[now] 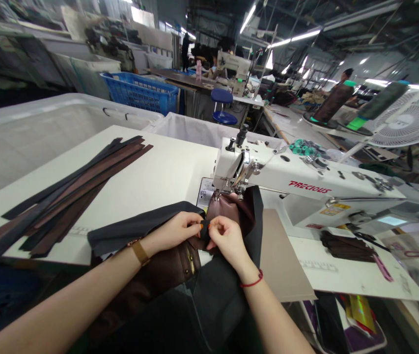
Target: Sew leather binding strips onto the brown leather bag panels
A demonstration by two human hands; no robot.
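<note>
Both left hand (pixel 180 230) and right hand (pixel 227 240), pinching grip on edge of black material (pixel 205 229), tabletop (pixel 161 179) room leftward.

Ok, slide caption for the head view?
Left hand and right hand pinch dark fabric at a white sewing machine, strips lying alongside.

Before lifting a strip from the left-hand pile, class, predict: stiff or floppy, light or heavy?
The strips look long and thin, so one would probably droop. Being narrow, it is likely light. Overlapping neighbours may shift with it.
</note>
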